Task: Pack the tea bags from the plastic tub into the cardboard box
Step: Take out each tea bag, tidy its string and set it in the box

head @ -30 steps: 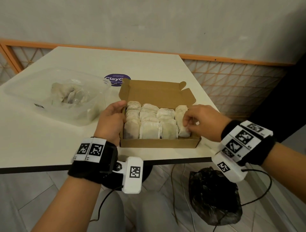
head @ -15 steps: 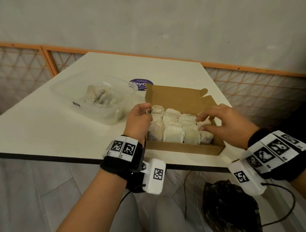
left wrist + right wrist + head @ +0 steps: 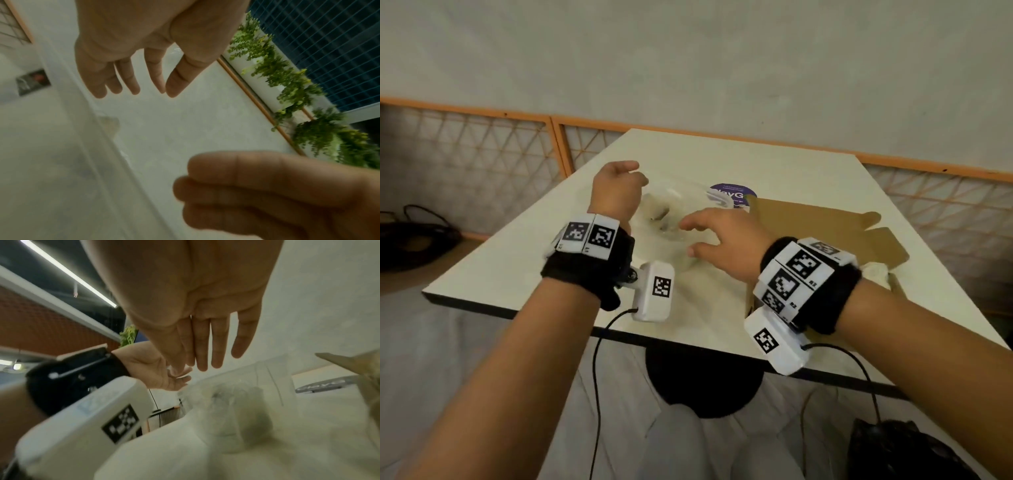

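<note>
Both hands hover empty over the plastic tub (image 3: 671, 219). The left hand (image 3: 616, 192) hangs with loosely bent fingers at the tub's far-left side; the right hand (image 3: 726, 240), fingers spread and straight, reaches over its near edge. Remaining tea bags (image 3: 659, 210) lie below and between the hands. The cardboard box (image 3: 825, 233), to the right of the right hand, appears partly filled; packing looks unfinished.

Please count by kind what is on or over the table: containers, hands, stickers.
Containers: 2 (plastic tub, cardboard box)
Hands: 2 (left hand, right hand)
Stickers: 1 (purple sticker)
Total: 5
</note>
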The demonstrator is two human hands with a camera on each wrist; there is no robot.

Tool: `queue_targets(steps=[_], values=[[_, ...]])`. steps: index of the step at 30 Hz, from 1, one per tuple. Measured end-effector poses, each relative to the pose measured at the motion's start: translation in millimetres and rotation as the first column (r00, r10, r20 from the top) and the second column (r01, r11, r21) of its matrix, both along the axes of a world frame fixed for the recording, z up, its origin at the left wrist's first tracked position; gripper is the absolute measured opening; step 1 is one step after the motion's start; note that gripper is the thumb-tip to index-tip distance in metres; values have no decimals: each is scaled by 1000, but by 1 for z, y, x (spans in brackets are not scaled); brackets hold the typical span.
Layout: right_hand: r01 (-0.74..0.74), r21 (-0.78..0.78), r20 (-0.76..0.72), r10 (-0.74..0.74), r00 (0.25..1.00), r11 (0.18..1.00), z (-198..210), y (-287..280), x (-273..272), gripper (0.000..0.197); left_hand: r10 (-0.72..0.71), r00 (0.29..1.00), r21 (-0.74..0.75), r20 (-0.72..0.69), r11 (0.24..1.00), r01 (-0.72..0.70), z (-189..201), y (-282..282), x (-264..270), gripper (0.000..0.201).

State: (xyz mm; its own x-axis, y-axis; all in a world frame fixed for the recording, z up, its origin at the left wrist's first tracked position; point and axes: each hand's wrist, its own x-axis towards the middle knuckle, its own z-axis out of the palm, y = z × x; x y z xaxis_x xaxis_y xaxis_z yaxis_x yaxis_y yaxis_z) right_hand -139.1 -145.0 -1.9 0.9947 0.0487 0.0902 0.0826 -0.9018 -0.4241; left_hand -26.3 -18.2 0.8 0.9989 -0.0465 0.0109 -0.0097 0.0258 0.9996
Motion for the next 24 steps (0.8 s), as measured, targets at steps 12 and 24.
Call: queue_targets(steps=[12,24], values=[[-3,-325,-245,-82,966,946,30,-25,4,30,-283,944,669,-170,670,322,5,-4,33,46],[255,-61,-129,-261,957,965,-13,-1,48,56,-430,804,475,-410,652,591,-16,-5,34,14]])
